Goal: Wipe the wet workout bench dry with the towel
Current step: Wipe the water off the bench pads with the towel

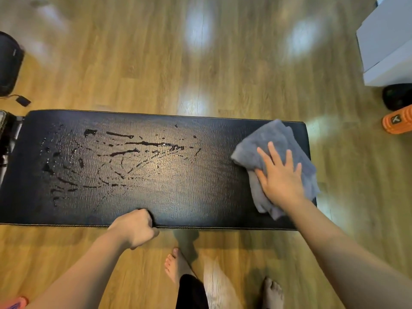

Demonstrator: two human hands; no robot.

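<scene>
pressing the grey towel [272, 152] flat under the right hand [281, 177] at the bench [178, 197] right end, w/ water streaks [133, 152] lying leftward along its long axis, left hand [136, 228] clenched on the near edge, so imo the sweep goes left.

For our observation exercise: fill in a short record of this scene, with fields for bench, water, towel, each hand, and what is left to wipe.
bench: black, padded, on wood floor
water: streaks and drops over the left and middle
towel: grey, bunched, at the right end
right hand: flat, pressing on the towel
left hand: closed over the near edge
left to wipe: the wet left and middle
</scene>
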